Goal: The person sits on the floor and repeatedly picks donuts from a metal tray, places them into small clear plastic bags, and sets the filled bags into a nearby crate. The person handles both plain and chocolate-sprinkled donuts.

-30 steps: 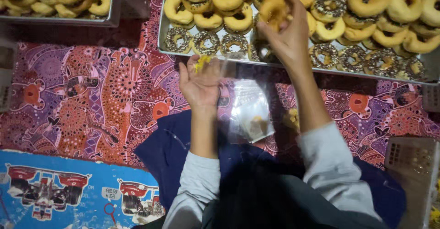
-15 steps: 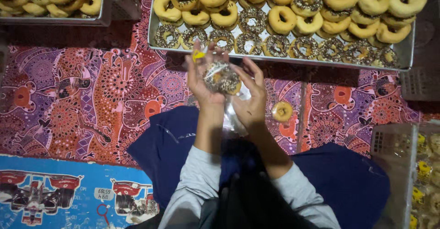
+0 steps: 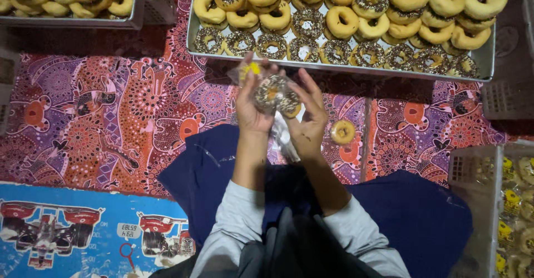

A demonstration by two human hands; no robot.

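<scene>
Both my hands are raised together over the patterned cloth. My left hand (image 3: 251, 103) and my right hand (image 3: 307, 117) hold a clear plastic bag (image 3: 276, 95) between them, with a sprinkled doughnut inside it. A small yellow tag (image 3: 254, 68) shows at the bag's top by my left fingers. One plain glazed doughnut (image 3: 342, 132) lies loose on the cloth just right of my right hand. A metal tray (image 3: 485, 61) full of plain and sprinkled doughnuts stands just beyond my fingertips.
A second tray of doughnuts (image 3: 72, 19) stands at the far left. A white plastic basket (image 3: 473, 169) with bagged doughnuts is at the right edge. Dark blue fabric (image 3: 411, 211) covers my lap, and a blue printed mat (image 3: 78, 228) lies lower left.
My right hand took a doughnut from the tray and came back to my left hand. The doughnut now sits inside the bag held by both hands.
</scene>
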